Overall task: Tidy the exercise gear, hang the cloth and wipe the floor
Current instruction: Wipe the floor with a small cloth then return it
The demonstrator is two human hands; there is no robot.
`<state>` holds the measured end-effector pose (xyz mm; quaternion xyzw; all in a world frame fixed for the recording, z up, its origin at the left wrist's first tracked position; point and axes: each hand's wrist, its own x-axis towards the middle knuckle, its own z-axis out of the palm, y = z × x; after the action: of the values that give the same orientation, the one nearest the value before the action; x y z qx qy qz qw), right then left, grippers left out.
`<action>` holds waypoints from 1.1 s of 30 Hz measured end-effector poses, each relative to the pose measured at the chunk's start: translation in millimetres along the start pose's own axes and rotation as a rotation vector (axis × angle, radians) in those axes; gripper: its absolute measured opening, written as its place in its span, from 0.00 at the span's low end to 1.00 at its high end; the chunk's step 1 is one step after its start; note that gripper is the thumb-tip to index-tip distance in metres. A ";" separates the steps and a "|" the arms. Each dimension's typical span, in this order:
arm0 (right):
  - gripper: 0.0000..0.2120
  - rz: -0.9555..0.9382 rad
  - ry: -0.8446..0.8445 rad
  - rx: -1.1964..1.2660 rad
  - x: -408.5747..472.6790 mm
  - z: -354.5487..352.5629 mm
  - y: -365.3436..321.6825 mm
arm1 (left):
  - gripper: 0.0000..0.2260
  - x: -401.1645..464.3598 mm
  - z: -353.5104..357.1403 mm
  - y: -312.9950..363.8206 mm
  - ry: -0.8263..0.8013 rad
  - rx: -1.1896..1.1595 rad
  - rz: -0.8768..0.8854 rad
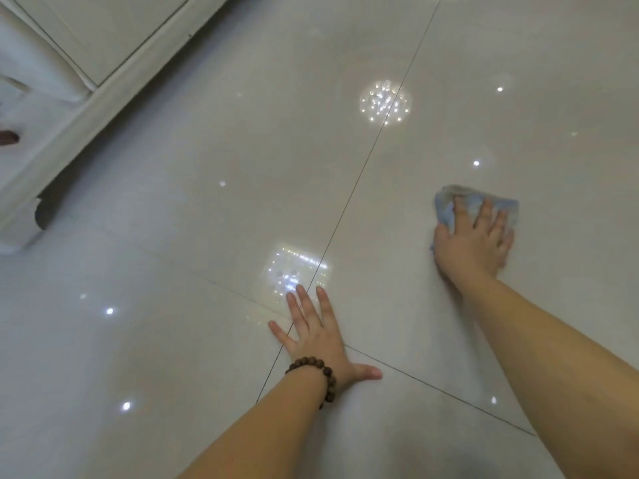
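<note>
A crumpled light blue cloth point(449, 207) lies on the glossy pale tiled floor point(207, 202) at the right. My right hand point(473, 243) presses flat on top of it, fingers spread over the fabric. My left hand point(318, 335) rests palm down on the bare tiles nearer to me, fingers apart, holding nothing; a brown bead bracelet point(318, 373) circles its wrist. Ceiling lights reflect in the floor.
A white sofa or cabinet base point(103, 84) runs diagonally across the upper left, its corner foot near the left edge. Dark grout lines cross the tiles between my hands. A small brown object point(8, 137) shows at the far left edge.
</note>
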<state>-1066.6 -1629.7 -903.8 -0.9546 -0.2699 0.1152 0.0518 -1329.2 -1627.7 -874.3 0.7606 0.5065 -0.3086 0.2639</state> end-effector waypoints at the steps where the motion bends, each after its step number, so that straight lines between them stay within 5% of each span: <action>1: 0.27 -0.018 -0.011 -0.011 -5.8 2.7 -19.5 | 0.69 -0.1 -1.1 -3.4 -0.001 -0.007 0.026; 4: 0.27 -0.323 -0.052 -0.054 -46.5 18.6 -67.7 | 0.65 -7.6 -5.0 -21.9 0.030 -0.090 0.113; 11: 0.26 -0.874 -0.138 -0.103 -178.0 47.7 -86.7 | 0.70 -33.7 32.0 -68.1 0.044 -0.021 -0.070; 13: 0.26 -0.750 -0.059 -0.065 -158.4 43.2 -39.9 | 0.70 -31.9 32.2 -67.9 0.059 -0.033 -0.063; 16: 0.28 -0.326 -0.018 -0.061 -129.6 19.8 37.0 | 0.71 -33.0 32.0 -66.8 0.078 -0.026 -0.063; 19: 0.27 0.031 -0.009 0.028 -137.8 20.2 17.4 | 0.71 -33.7 31.2 -66.2 0.082 -0.020 -0.064; 20: 0.27 0.001 0.007 0.046 -153.1 27.3 -8.3 | 0.71 -34.1 31.0 -65.8 0.086 -0.025 -0.060; 23: 0.26 -0.543 -0.015 -0.022 -220.6 53.1 -78.4 | 0.68 -32.3 34.2 -66.7 0.104 -0.025 -0.066; 25: 0.25 -0.727 -0.076 -0.085 -239.8 54.9 -76.1 | 0.66 -32.2 36.4 -66.4 0.121 -0.018 -0.070; 33: 0.25 -0.194 0.044 -0.088 -219.9 11.7 205.9 | 0.63 -56.3 38.5 -37.1 0.199 -0.074 0.120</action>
<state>-1147.8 -1919.9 -906.1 -0.9277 -0.3645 0.0764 0.0266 -1388.3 -1676.5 -862.0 0.8061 0.4949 -0.1963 0.2584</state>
